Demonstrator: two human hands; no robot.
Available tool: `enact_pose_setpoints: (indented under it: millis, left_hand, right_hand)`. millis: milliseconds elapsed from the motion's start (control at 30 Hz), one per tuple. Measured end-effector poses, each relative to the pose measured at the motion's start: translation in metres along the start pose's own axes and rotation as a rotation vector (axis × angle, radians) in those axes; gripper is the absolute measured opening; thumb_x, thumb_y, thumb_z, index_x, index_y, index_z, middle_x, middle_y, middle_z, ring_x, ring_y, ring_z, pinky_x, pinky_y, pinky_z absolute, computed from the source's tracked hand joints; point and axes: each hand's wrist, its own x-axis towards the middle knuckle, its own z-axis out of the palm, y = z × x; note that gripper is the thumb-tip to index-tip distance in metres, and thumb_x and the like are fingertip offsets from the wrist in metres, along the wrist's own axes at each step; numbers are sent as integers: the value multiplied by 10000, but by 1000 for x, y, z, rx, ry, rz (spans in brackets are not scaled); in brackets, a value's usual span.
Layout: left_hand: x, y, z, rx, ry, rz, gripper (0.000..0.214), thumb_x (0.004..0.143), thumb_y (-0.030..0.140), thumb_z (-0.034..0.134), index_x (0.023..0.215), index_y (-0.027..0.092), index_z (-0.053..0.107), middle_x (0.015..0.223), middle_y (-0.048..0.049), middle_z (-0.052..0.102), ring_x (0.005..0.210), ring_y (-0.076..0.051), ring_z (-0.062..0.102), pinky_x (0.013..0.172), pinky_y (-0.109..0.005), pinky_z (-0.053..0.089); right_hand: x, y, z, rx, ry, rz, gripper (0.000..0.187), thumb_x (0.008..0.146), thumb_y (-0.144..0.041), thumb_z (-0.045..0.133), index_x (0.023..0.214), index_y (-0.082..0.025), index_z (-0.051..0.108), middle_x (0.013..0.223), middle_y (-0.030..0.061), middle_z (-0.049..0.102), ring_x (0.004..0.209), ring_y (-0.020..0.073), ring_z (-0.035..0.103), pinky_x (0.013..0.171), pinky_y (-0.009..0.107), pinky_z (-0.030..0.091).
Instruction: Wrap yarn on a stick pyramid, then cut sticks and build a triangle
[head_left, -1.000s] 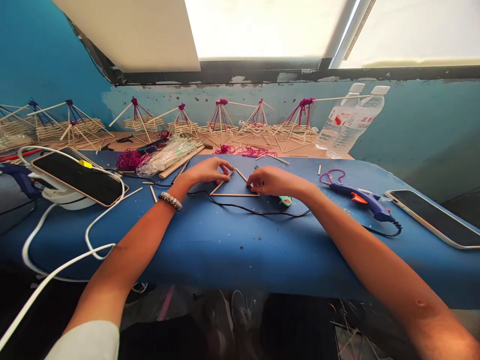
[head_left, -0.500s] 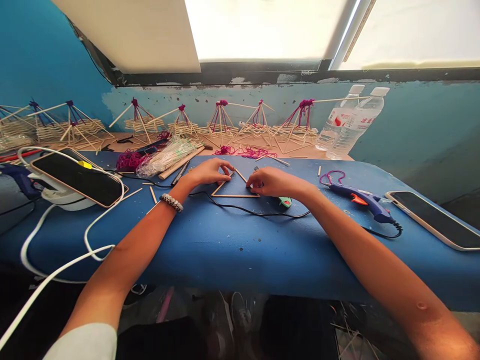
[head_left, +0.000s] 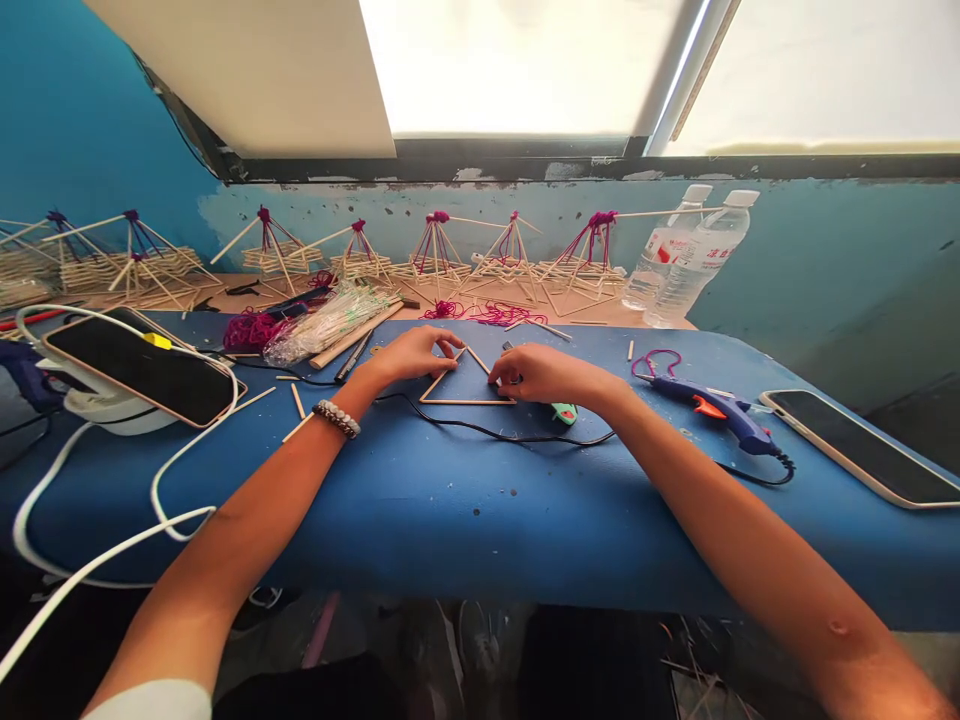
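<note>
A triangle of thin wooden sticks (head_left: pixel 466 402) lies flat on the blue padded tabletop (head_left: pixel 480 480). My left hand (head_left: pixel 416 355), with a beaded bracelet (head_left: pixel 337 418) at the wrist, has its thumb and forefinger curled at the upper left side, close to the top corner. Across from it, my right hand (head_left: pixel 540 375) pinches the right-hand stick, its fingers bent inward near the lower right corner. Partly hidden beneath the right hand is a small green object (head_left: pixel 565 412). A black cable (head_left: pixel 480 432) runs just in front of the triangle.
At right lie a blue glue gun (head_left: pixel 712 405) and a phone (head_left: pixel 862 445). Two water bottles (head_left: pixel 701 255) stand behind. Several stick pyramids tied with yarn (head_left: pixel 437 240) line the wall. Left are bagged sticks (head_left: pixel 330 320), purple yarn (head_left: pixel 255 330), another phone (head_left: pixel 142 365) and white cables (head_left: pixel 161 490).
The camera view has shifted slightly, so the scene sits a little lower and further left. Both hands stay at the triangle, with only slight finger movement.
</note>
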Motion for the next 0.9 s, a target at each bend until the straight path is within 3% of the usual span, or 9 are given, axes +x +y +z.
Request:
enact_pose_setpoints:
  millis: [367,900]
  left_hand:
    - [-1,2,0,-103,-51,-4,624,795,457,744,1328,136,699,1100,-114,775,686,-165,692,647,-281,526]
    - [-4,6,-4,-43,-54,-19,580,864,482,705,1353,171,677,1159,-104,751,666,-153,692,691,-310,535]
  right_hand:
    - [-1,0,-1,61,-15,-4,284,840,-97,625,1029,-195,813,916,39,779,736,145,635,649,246,389]
    - [-3,2,-5,79,-66,32,370,820,-74,567,1082,-180,805,902,39,760,752,144,619,641,232,378]
